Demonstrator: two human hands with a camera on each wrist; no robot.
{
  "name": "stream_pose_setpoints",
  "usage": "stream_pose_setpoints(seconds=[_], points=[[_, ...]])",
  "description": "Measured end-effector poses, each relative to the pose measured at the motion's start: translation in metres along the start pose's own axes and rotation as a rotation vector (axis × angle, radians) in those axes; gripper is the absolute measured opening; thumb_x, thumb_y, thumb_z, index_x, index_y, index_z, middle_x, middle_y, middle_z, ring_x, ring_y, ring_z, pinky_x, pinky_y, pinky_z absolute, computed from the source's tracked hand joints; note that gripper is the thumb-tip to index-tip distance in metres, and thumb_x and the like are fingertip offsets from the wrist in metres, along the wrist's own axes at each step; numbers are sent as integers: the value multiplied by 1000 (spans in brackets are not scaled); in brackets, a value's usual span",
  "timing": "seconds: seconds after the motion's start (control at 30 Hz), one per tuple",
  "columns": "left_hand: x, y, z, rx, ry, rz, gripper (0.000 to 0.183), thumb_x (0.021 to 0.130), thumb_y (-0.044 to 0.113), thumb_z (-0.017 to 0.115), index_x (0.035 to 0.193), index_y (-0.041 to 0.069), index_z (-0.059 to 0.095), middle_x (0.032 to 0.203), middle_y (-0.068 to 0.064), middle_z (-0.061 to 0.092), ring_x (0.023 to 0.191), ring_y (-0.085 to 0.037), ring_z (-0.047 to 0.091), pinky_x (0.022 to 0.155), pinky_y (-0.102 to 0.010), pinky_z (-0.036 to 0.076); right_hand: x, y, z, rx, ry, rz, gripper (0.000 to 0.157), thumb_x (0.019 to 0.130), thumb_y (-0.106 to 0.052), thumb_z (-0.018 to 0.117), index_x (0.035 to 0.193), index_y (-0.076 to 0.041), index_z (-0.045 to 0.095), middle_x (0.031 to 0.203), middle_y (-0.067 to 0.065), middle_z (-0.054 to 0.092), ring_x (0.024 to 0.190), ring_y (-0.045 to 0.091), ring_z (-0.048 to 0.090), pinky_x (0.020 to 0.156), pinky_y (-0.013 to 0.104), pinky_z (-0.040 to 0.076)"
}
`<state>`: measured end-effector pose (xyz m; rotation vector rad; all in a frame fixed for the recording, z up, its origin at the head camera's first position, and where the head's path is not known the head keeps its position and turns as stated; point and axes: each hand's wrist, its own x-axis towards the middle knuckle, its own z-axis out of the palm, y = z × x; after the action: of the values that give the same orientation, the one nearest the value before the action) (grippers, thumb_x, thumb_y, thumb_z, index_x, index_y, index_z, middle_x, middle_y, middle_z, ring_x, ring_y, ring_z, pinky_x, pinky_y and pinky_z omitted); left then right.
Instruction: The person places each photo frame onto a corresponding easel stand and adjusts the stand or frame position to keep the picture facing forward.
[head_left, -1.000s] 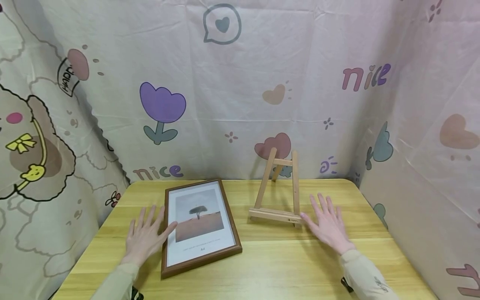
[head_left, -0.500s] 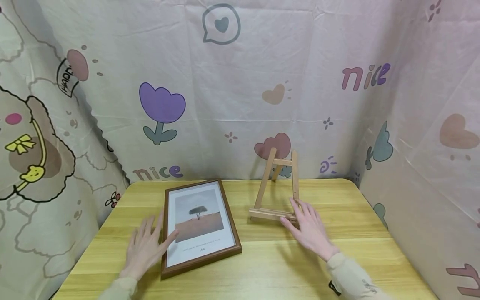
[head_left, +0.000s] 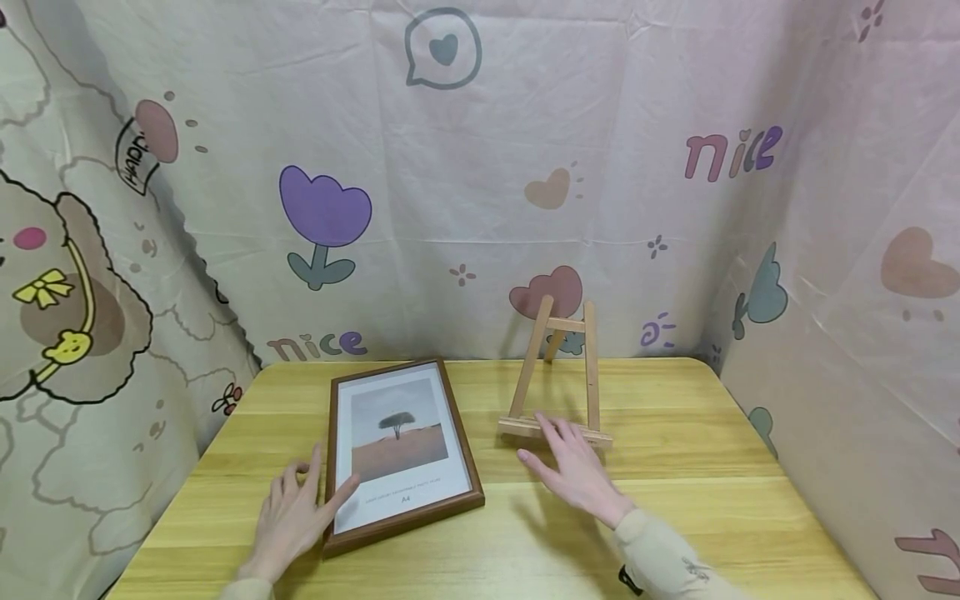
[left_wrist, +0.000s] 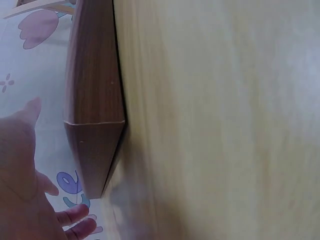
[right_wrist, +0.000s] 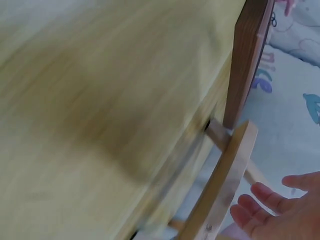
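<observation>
A brown wooden picture frame (head_left: 397, 454), holding a print of a tree on reddish ground, lies face up on the table. Beside its left edge is my left hand (head_left: 291, 515), fingers loosely bent and thumb reaching over the frame's border; contact cannot be told. In the left wrist view the frame's side (left_wrist: 97, 100) and corner show close to that hand. To the right stands a small wooden easel (head_left: 529, 367). My right hand (head_left: 576, 477) is in front of its lower ledge (right_wrist: 225, 175), fingers extended and gripping nothing; whether they touch the ledge is unclear.
The wooden table (head_left: 495, 550) has light yellow grain. A patterned white cloth (head_left: 465, 167) hangs behind it and on both sides. The easel's rear leg (head_left: 555, 346) stands close to the back cloth.
My right hand has moved left, from beside the easel's right end to in front of its ledge. The left hand has drawn slightly back, its fingers bending more. Frame and easel stay put.
</observation>
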<state>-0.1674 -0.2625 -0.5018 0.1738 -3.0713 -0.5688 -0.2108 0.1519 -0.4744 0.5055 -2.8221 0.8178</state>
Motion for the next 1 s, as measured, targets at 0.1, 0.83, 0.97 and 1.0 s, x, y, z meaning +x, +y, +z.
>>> stream_pose_setpoints(seconds=[0.1, 0.83, 0.97, 1.0], points=[[-1, 0, 2, -13, -26, -22, 105, 94, 75, 43, 161, 2, 9, 139, -35, 37, 113, -52, 43, 76, -47, 42, 2, -5, 6, 61, -62, 20, 77, 98, -56, 54, 157, -11, 34, 154, 25, 42, 142, 50, 37, 111, 72, 32], [-7, 1, 14, -138, -137, -57, 121, 88, 73, 56, 156, -13, 5, 143, -42, 30, 130, -59, 33, 99, -68, 39, 23, -27, 53, 302, -413, -49, 97, 91, -56, 66, 158, 1, 24, 128, 15, 61, 111, 25, 61, 92, 40, 54], [-8, 1, 16, -132, -136, -43, 122, 86, 72, 60, 155, -15, 7, 144, -42, 30, 132, -61, 32, 101, -68, 39, 27, -29, 57, 304, -448, -48, 102, 87, -55, 72, 158, 1, 23, 128, 15, 61, 111, 25, 60, 95, 42, 53], [-9, 1, 16, -133, -138, -39, 123, 86, 71, 60, 155, -15, 7, 145, -42, 30, 133, -61, 32, 102, -69, 39, 28, -29, 58, 302, -456, -49, 103, 87, -54, 73, 158, 2, 23, 128, 14, 61, 111, 24, 60, 95, 42, 53]])
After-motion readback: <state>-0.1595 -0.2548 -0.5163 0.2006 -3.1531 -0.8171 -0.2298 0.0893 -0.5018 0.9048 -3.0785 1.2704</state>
